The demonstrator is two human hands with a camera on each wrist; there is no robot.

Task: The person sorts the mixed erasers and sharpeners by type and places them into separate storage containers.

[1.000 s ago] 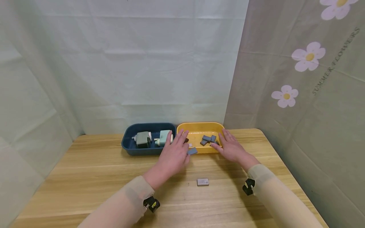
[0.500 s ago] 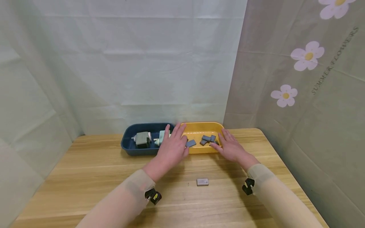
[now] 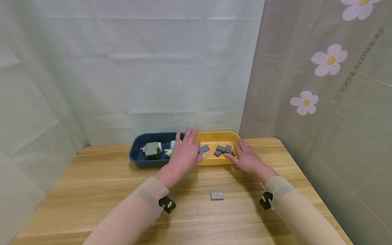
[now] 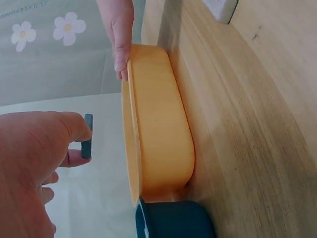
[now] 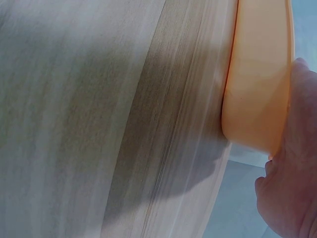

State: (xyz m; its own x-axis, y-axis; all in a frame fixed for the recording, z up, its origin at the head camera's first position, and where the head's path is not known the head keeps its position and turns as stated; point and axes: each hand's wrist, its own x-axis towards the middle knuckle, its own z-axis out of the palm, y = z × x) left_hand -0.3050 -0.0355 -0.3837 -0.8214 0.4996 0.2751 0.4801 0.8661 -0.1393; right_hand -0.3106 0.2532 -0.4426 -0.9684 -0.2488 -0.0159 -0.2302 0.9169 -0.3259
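My left hand (image 3: 184,154) is raised over the left end of the yellow tray (image 3: 218,162). Between its thumb and forefinger it pinches a small blue-grey rectangular tile (image 4: 86,136); the other fingers are stretched out. My right hand (image 3: 248,159) rests on the tray's right front corner with fairly straight fingers, its thumb reaching over the front rim. Several similar grey tiles (image 3: 221,148) lie inside the tray near that thumb. Nearer me on the table is a single lighter grey tile (image 3: 217,196). Part of the tray's left side is hidden by my left hand.
A dark blue tray (image 3: 140,163) stands against the yellow one on the left. It holds a grey-green bottle (image 3: 152,150) and a pale mint bottle (image 3: 172,146), partly hidden. Both trays sit at the back of the wooden table (image 3: 101,190), before a hanging cloth (image 3: 159,75).
My left hand has moved slightly back and up, carrying the tile from above the tray's front rim to over its inside. The right hand has stayed at the corner.
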